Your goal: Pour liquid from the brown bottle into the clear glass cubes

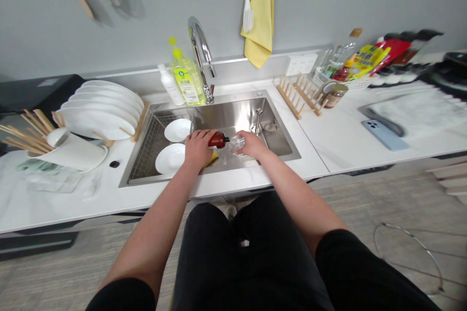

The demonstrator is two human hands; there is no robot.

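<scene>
Over the front part of the sink (280,155), my left hand (199,147) is wrapped round a red-brown bottle (218,140), tipped on its side. Its dark neck points right, close to a small clear cup (237,143). My right hand (252,145) grips that cup from the right. Whether the bottle's neck touches the cup, I cannot tell. A yellow cloth or sponge (211,159) shows partly beneath my left hand. White bowls (170,158) sit in the wire rack on the left of the sink.
The tap (199,48) rises behind the sink, beside a yellow-green soap bottle (186,77). White plates (102,107) stand in a wooden rack at left, near a chopsticks holder (69,153). At right are an unfilled wooden rack (299,97), a jar (335,95) and a blue phone (385,133).
</scene>
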